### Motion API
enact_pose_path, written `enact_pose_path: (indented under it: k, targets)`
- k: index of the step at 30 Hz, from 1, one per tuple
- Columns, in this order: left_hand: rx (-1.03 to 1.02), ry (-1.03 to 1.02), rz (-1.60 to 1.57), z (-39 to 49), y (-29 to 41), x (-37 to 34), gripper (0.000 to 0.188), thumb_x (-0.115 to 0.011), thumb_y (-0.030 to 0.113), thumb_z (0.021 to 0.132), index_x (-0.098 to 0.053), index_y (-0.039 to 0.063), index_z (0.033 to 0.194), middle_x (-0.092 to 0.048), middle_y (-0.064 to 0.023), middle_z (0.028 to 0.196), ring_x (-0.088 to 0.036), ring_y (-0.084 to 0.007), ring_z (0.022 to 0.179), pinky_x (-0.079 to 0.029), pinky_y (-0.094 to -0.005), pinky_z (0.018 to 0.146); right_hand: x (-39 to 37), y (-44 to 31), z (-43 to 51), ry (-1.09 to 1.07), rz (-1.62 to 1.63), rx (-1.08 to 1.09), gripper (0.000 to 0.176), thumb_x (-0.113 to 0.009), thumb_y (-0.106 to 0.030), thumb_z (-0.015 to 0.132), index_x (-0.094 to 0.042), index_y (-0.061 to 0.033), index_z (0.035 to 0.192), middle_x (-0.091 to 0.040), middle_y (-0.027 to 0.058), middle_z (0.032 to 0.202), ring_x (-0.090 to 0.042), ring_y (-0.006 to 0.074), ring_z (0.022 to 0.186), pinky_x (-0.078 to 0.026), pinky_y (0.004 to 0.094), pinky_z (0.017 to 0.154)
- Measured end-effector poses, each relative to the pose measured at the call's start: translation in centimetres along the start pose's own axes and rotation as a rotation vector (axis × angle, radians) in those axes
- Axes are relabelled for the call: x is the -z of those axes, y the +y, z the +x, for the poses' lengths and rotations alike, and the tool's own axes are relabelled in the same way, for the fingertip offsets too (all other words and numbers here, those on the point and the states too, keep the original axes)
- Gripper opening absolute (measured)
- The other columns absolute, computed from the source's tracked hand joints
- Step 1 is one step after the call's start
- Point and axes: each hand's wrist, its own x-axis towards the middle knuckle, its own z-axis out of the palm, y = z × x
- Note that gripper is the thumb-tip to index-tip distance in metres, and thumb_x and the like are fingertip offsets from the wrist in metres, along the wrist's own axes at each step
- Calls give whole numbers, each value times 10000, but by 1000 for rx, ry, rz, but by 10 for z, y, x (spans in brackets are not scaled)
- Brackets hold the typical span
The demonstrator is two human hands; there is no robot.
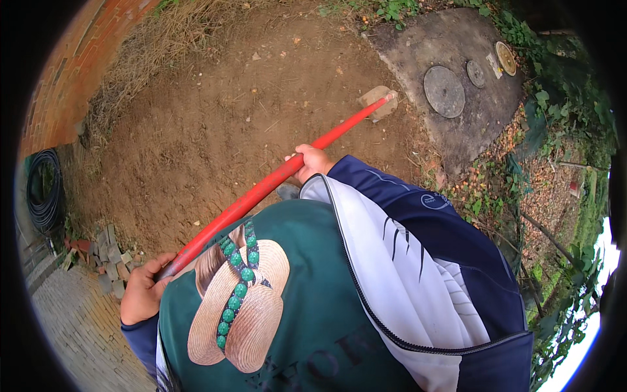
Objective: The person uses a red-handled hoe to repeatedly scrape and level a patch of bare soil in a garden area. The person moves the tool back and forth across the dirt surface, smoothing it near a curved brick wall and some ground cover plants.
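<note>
A hoe with a long red handle [254,193] slants across the view from lower left to upper right. Its dirt-coated blade [371,98] is at the far end, on or just over the bare brown soil [196,132], near a concrete slab. My left hand [144,289] grips the grey butt end of the handle, close to my left side. Further up the shaft, my right hand [315,162] is wrapped around it in front of my body. A dark shoe tip [288,191] shows beneath the handle, partly hidden by my green shirt.
Round covers [444,92] are set in the concrete slab [401,49] at upper right. Dry straw [142,54] lies along a brick surface [54,98] at left. Coiled black hose [44,191] and piled broken bricks [110,259] border the paving [93,338]. Leafy plants [553,103] grow at right.
</note>
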Motion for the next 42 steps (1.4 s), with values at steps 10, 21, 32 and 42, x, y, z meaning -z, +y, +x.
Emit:
enact_pose_path:
  k: [10, 21, 32, 42]
  targets:
    - [-60, 95, 163, -39, -33, 62, 359, -648, -6, 669, -555, -50, 1012, -571, -57, 718, -490, -91, 612, -429, -241, 566, -40, 92, -9, 71, 61, -123, 111, -458, -103, 828, -392, -69, 911, -455, 91, 766, -527, 288, 766, -457, 497, 758]
    - [-22, 8, -209, -23, -90, -12, 351, -635, 5, 744, -529, -41, 1075, -601, -51, 906, -537, -104, 790, -436, -238, 736, 44, 48, -37, 135, 106, 84, 135, -489, -101, 804, -408, -48, 898, -461, 80, 792, -514, 229, 728, -469, 417, 708]
    - [-60, 68, -112, 10, -20, -53, 345, -639, -29, 704, -553, -53, 1037, -608, -67, 887, -551, -119, 803, -444, -252, 736, 68, -19, -16, 176, 31, 49, 195, -524, -60, 787, -410, -43, 944, -473, 78, 782, -528, 240, 712, -489, 412, 706]
    - [182, 25, -240, 111, 37, -105, 410, -725, 82, 679, -543, -24, 1030, -590, -46, 906, -534, -104, 827, -434, -245, 748, 86, -153, 37, 81, -140, 52, 90, -498, -48, 774, -426, -65, 825, -470, 84, 724, -533, 249, 693, -475, 431, 647]
